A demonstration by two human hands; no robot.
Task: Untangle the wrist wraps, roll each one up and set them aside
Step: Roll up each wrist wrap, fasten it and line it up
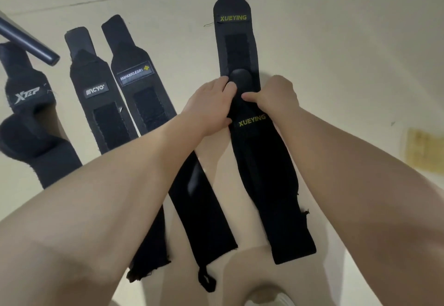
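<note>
Pale floor [336,41]. Your left hand [209,106] and right hand [274,96] pinch the near wrap [262,173] at its far end, overlapping the 12 o'clock wrap [236,41]. Hook patches could snag, dragging both.

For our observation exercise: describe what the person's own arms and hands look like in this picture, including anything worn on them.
Both forearms are bare up to the frame edge, with no sleeves in view. The left hand and right hand wear no gloves, and no rings, watch or bracelet can be seen. No markings show on either arm.
</note>
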